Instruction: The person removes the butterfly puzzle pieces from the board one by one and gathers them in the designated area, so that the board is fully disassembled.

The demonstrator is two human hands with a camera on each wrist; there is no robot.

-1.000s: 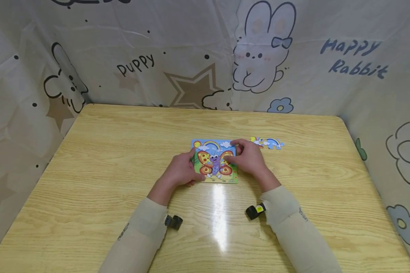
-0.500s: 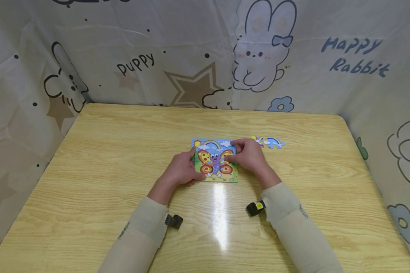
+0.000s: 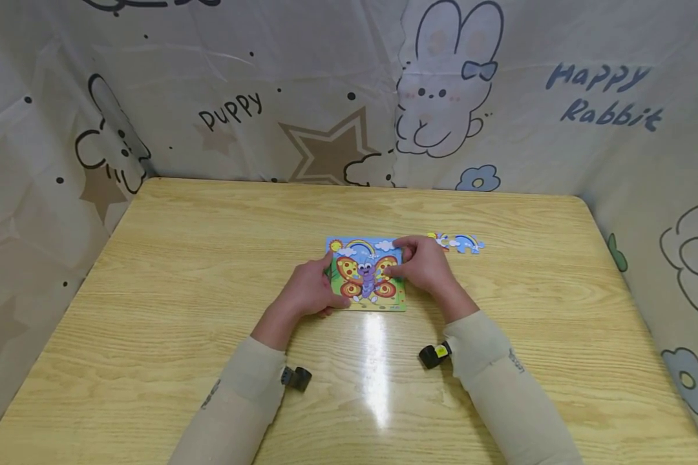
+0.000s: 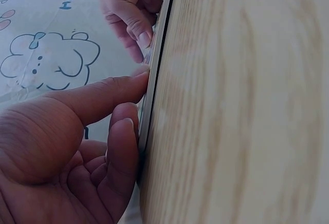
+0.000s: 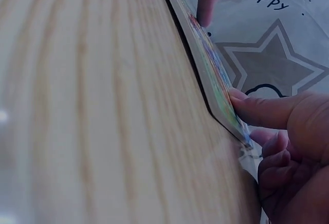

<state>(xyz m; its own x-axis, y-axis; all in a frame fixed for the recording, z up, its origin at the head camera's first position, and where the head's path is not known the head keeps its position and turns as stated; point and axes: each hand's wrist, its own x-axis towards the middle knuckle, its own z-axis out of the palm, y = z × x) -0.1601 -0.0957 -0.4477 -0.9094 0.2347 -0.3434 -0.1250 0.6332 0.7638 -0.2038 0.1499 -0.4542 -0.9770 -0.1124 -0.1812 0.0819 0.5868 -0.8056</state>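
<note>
A butterfly jigsaw puzzle (image 3: 368,279) in a flat tray lies on the wooden table, with a sun, a rainbow and clouds along its top. My left hand (image 3: 309,288) grips its left side, thumb over the lower left part and index finger up by the upper left edge. On the other side, my right hand (image 3: 429,266) has its thumb on the butterfly's right wing and its index finger at the upper right corner. The right wrist view shows the puzzle (image 5: 213,75) edge-on, the right hand's other fingers curled beside it. Fingertips under the edges are hidden.
Loose puzzle pieces (image 3: 467,243) with a rainbow and sun print lie just beyond the right hand. The wooden table (image 3: 180,258) meets a printed cloth wall (image 3: 326,84) at the back and sides. Small black cameras sit at both wrists.
</note>
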